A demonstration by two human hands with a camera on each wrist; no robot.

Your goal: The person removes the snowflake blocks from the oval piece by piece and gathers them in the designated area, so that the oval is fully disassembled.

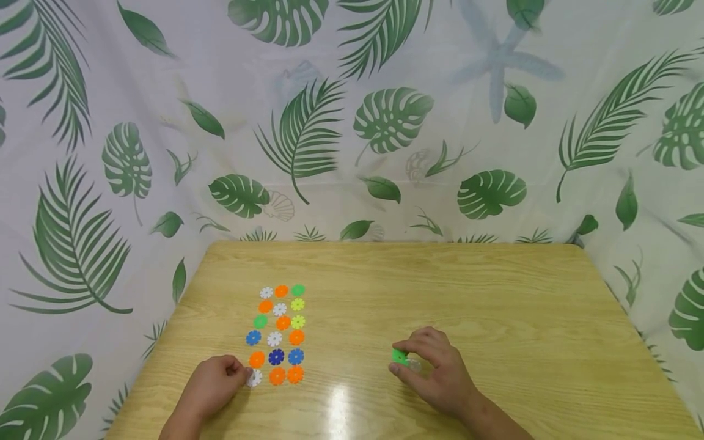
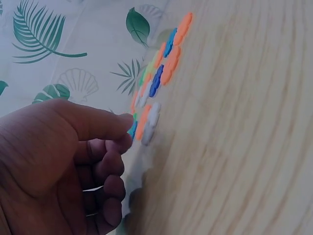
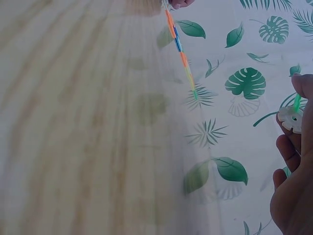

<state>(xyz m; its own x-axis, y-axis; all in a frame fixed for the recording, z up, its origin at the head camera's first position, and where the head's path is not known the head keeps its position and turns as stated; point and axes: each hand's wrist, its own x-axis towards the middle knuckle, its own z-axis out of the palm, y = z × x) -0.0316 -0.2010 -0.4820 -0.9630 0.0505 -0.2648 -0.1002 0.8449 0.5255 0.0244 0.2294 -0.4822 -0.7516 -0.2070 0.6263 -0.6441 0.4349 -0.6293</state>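
Observation:
My right hand (image 1: 437,370) pinches a green notched plastic disc (image 1: 399,356) between thumb and forefinger, above the middle of the table. Against it sits a white notched disc (image 3: 292,119); the green one (image 3: 297,102) shows edge-on in the right wrist view. Whether the two are slotted together I cannot tell. My left hand (image 1: 214,382) is at the near left, its fingers (image 2: 112,174) loosely curled. Its fingertips are at the edge of a white disc (image 1: 255,378) lying flat; whether they touch it is unclear. That disc is the nearest in the left column.
Several flat discs in orange, blue, green, yellow and white lie in three columns on the left of the wooden table (image 1: 495,293), among them a dark blue disc (image 1: 276,357). A leaf-printed cloth (image 1: 352,122) hangs behind the table and along its sides.

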